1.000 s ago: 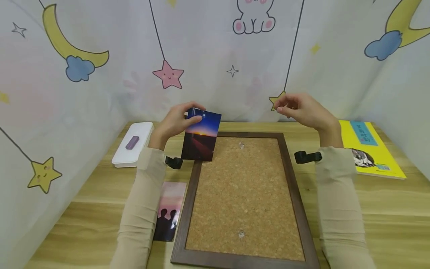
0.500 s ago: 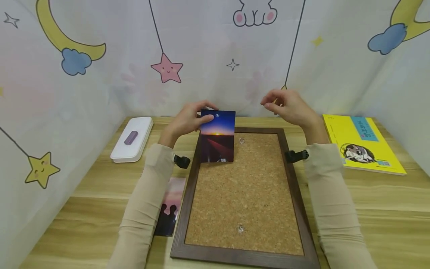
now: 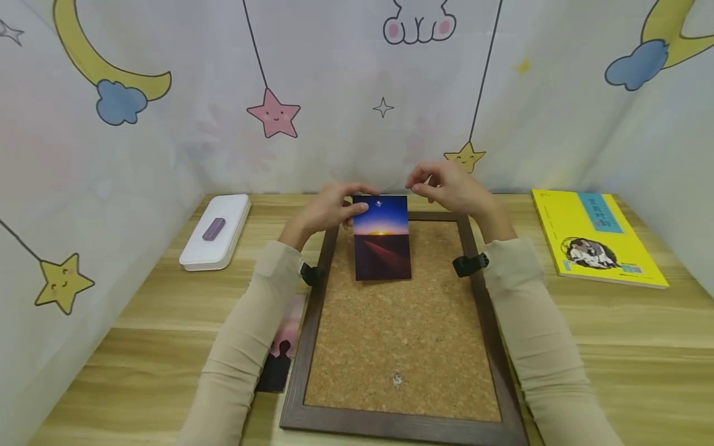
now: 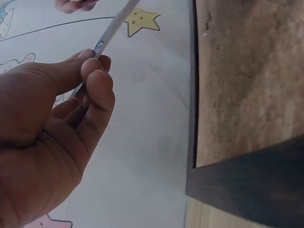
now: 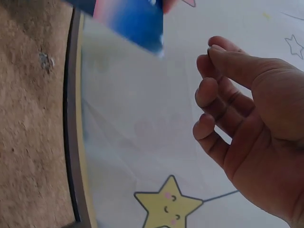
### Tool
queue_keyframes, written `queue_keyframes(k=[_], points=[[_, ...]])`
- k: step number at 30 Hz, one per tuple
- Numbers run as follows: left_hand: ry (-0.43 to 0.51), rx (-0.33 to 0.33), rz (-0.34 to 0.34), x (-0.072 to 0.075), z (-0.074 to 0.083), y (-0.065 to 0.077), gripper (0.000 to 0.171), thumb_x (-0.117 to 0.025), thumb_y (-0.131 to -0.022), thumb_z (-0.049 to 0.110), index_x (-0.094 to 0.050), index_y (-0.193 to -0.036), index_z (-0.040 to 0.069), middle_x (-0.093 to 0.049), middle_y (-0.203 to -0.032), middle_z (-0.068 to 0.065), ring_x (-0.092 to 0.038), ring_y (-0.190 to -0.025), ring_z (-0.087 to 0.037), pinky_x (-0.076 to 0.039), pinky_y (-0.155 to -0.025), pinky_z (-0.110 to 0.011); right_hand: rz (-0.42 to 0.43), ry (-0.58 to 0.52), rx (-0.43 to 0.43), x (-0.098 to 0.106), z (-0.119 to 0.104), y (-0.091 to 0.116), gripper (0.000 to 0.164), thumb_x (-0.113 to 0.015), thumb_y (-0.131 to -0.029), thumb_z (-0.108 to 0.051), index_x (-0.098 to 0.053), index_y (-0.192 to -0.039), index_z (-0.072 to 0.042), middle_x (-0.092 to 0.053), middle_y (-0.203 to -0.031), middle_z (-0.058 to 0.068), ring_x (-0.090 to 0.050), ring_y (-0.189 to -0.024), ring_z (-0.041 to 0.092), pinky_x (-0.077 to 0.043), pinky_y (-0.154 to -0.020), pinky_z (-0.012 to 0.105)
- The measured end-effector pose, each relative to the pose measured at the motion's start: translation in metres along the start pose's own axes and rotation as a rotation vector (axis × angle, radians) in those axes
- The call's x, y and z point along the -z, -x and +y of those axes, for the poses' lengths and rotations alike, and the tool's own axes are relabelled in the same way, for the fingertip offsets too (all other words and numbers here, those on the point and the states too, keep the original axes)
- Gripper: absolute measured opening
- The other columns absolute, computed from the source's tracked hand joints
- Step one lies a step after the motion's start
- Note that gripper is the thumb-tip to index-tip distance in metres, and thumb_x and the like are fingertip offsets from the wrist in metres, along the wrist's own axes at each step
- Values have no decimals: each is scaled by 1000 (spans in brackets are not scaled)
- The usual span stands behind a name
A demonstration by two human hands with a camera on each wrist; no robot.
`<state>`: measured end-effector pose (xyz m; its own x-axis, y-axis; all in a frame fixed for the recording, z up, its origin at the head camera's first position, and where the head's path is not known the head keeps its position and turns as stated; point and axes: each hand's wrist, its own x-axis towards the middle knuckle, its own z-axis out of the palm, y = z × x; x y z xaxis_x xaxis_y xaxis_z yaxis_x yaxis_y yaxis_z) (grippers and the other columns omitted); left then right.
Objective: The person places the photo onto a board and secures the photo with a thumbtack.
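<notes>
My left hand pinches a sunset photo by its top left corner, thumb in front. The photo stands tilted over the upper part of a framed cork board, and a small shiny clear spot shows near its top. In the left wrist view the photo appears nearly edge-on. My right hand hovers right of the photo, apart from it. Its thumb and forefinger meet on a tiny dark thing, too small to identify. A clear bit sits low on the cork; another shows in the right wrist view.
A second photo with silhouettes on pink lies left of the board, partly under the left sleeve. Back left stands a white case with a purple block on it. A yellow book lies right. A patterned curtain hangs behind.
The left hand has carried the photo rightward and slightly down, over the upper board, straightening it. The right hand has come left and a little lower, closer to the photo.
</notes>
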<state>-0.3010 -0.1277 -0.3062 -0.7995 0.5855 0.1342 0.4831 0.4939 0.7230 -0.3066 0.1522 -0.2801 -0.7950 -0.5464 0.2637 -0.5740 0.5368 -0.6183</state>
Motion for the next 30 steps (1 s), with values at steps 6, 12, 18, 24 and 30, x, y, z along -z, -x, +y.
queue_keyframes(k=[6,12,18,24,30], points=[[1,16,-77,-11,-5,-5,40,-57,-101,4,-58,-141,9,-56,-128,-18,-66,-74,-39,-56,-71,-52,-65,-8,29,-14,-1,-6,12,-61,-101,-13,-71,-107,-7,-68,-99,10,-61,-77,24,-48,-67,36],[-55,14,-129,-21,-9,-9,44,-58,-99,2,-55,-143,8,-64,-115,-12,-60,-64,-26,-51,-61,-33,-111,-18,26,-27,6,-12,11,-62,-99,-10,-71,-105,-6,-70,-99,11,-65,-78,28,-50,-65,33],[-167,-9,-130,-27,-10,-13,47,-61,-97,0,-56,-142,6,-66,-106,-10,-50,-71,-15,-42,-65,-27,-179,-65,-30,-35,11,-14,13,-61,-101,-12,-70,-108,-7,-70,-102,10,-63,-78,24,-52,-67,34],[-213,-2,-146,-33,-7,-15,45,-63,-96,1,-57,-140,3,-63,-131,-15,-60,-93,-24,-51,-81,-36,-255,-41,-21,-44,20,-14,15,-61,-100,-11,-71,-108,-3,-70,-95,9,-59,-71,22,-49,-64,34],[-263,66,-135,-41,-10,-17,41,-67,-96,9,-61,-136,7,-67,-108,-12,-63,-88,-21,-52,-76,-34,-301,-99,-60,-55,30,-14,14,-60,-100,-7,-70,-105,2,-69,-95,12,-57,-72,21,-49,-63,31]])
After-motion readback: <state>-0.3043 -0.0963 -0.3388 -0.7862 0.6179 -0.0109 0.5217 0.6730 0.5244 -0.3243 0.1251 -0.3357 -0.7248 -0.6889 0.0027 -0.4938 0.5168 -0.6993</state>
